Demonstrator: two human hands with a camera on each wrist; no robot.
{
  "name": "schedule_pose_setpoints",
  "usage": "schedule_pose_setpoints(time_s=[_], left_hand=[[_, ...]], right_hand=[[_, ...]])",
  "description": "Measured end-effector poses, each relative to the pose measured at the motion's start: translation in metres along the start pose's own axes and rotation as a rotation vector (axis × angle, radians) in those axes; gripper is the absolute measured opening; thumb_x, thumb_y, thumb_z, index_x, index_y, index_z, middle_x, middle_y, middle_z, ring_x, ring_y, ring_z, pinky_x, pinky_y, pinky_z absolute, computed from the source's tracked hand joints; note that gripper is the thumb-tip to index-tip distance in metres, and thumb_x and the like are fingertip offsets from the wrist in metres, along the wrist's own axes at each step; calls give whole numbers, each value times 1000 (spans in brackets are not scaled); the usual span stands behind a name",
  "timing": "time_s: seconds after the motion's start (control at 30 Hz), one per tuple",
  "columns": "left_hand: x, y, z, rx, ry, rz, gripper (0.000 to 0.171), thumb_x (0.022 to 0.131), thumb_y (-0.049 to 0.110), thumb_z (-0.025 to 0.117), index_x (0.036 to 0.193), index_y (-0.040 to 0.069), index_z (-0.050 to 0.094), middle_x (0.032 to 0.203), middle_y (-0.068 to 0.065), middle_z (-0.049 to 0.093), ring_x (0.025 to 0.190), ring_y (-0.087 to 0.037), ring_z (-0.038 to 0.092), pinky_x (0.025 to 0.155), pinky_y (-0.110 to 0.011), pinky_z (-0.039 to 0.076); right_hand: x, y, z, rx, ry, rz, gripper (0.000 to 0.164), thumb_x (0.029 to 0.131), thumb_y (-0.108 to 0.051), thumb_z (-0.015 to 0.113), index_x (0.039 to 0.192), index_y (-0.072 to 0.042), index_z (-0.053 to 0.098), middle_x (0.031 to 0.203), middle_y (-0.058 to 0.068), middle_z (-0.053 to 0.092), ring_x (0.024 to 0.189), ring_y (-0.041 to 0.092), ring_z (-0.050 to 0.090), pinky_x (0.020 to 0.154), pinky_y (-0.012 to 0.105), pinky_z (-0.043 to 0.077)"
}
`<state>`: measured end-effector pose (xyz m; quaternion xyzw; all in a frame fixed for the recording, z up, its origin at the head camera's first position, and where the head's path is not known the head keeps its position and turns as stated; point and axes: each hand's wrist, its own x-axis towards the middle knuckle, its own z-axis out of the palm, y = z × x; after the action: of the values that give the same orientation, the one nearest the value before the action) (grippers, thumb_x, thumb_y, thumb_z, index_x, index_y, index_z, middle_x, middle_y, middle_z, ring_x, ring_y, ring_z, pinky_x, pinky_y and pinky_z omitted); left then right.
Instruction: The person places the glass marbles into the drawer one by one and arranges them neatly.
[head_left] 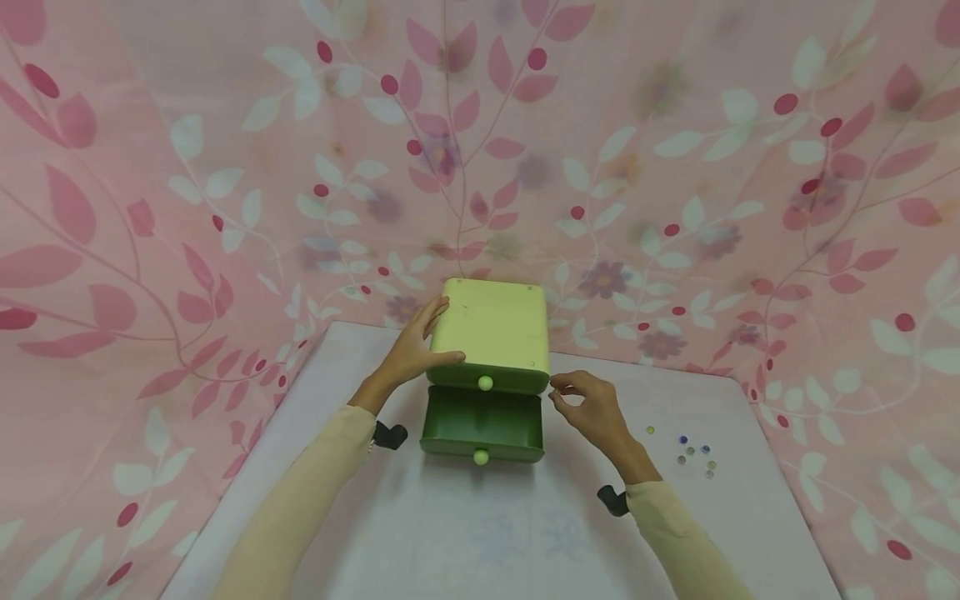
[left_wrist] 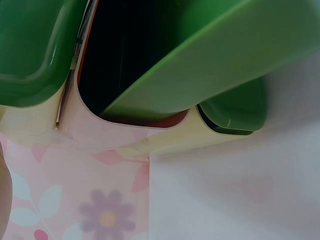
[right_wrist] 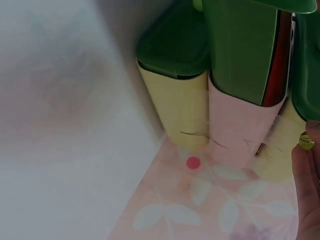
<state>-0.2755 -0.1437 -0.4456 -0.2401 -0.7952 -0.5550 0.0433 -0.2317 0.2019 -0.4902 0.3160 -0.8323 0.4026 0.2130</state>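
A small three-tier drawer cabinet (head_left: 491,325) with a pale yellow top and green drawer fronts stands at the back of the table. Its middle drawer (head_left: 480,448), set in the pink tier, is pulled out, and its inside looks dark green. My left hand (head_left: 416,346) rests on the cabinet's left side, thumb lying along the top's front edge. Beside the front right corner, my right hand (head_left: 588,404) pinches a yellow-green glass marble (right_wrist: 306,141) between thumb and fingertips. The top drawer (right_wrist: 311,75) and bottom drawer (left_wrist: 237,107) are closed.
Several glass marbles (head_left: 683,439) lie on the white table (head_left: 525,550) right of my right hand; one yellowish marble (head_left: 650,430) sits apart from them. A pink floral cloth (head_left: 480,183) hangs behind and beside the table.
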Motion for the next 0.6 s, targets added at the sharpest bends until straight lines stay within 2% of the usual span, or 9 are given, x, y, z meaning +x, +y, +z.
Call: schedule_pose_setpoints(time_s=[0.1,0.3,0.53,0.6], left_hand=[[0,3,-1,15,-6,8,110,77,24,85,157,8,11,159,-12,22,146,-23,23,117,-41,25],[1,4,-2,18,-3,26,109,77,19,85,156,2,13,158,-15,23,145,-25,24,117,-42,24],[1,0,0,1,-4,21,109,78,22,85,156,2,11,159,-14,22,146,-25,23,118,-43,23],[1,-2,0,-1,-3,20,110,77,23,85,156,2,11,159,-14,22,146,-25,22,118,-42,23]], right_hand=[[-1,-3,1,8,27,-19,25,77,8,76,100,-1,73,95,7,71,83,20,70,74,28,59],[-5,-6,4,53,64,-39,25,76,10,76,98,1,73,94,7,72,81,21,71,75,25,58],[-7,-12,14,75,24,-43,24,78,6,77,100,-3,73,96,5,71,84,18,70,77,18,56],[-7,-13,18,67,15,-59,24,77,5,78,99,-2,73,95,5,71,84,18,70,76,20,57]])
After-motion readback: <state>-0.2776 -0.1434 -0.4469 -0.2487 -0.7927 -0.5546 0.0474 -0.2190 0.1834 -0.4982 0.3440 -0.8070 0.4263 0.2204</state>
